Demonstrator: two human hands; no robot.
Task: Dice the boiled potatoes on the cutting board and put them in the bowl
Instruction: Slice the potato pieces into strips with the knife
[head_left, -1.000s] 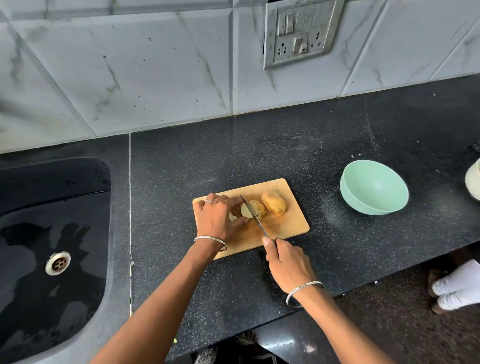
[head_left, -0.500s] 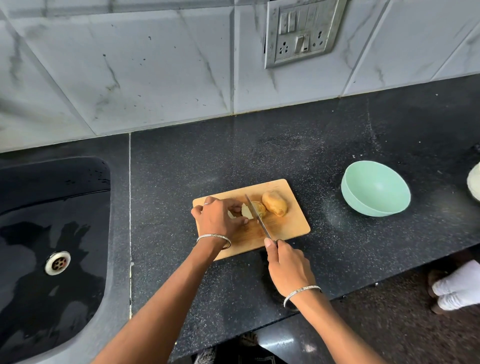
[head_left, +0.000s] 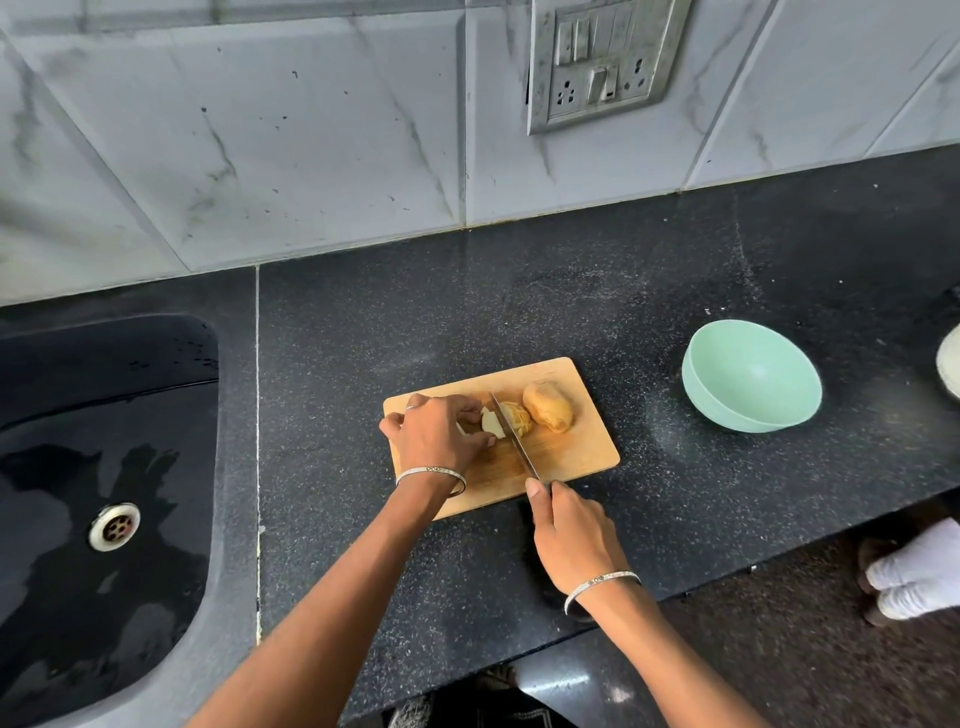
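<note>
Your left hand (head_left: 434, 436) pinches the pale cut potato (head_left: 491, 425) on the rectangular wooden board (head_left: 571, 457); your right hand (head_left: 571, 540) clamps the steel-bladed knife (head_left: 517, 441).

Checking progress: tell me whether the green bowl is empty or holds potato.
Empty. The green bowl shows only its bare inside; the potatoes lie on the cutting board.
</note>
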